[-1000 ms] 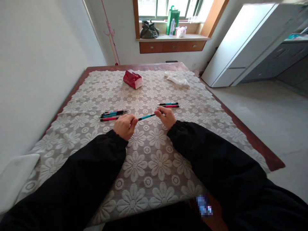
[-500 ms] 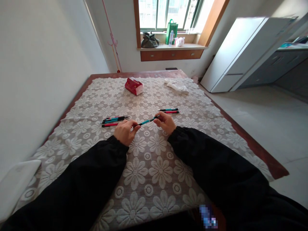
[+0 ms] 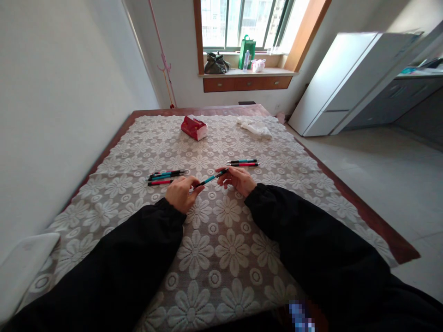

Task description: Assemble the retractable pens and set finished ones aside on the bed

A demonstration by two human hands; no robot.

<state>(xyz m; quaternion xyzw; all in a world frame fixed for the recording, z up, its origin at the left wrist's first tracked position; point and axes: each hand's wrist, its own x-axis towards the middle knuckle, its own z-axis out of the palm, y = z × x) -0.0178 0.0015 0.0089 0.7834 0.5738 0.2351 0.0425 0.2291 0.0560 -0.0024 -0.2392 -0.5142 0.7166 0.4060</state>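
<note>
My left hand point(image 3: 182, 192) is closed, pinching the lower end of a teal and black pen point(image 3: 209, 179) between thumb and fingers. The pen slants up to the right above the tablecloth. At its upper black end is my right hand point(image 3: 238, 180), its fingers loosely apart; it seems to touch the pen without gripping it. Left of my left hand lie several pens point(image 3: 166, 174) in teal, black and red, and a red pen point(image 3: 159, 183) is partly hidden by that hand. Beyond my right hand, a teal pen point(image 3: 244, 161) and a red pen point(image 3: 245, 164) lie side by side.
A floral lace tablecloth point(image 3: 214, 251) covers the wooden table. Toward the far edge are a red tissue pack point(image 3: 194, 128) and a crumpled white plastic bag point(image 3: 255, 127). A white object point(image 3: 29, 258) sits at the near left. Wall stands close along the left side.
My right hand has loosened its pinch on the pen's upper end, and its fingers have spread. My left hand keeps its hold. The view has tilted slightly upward.
</note>
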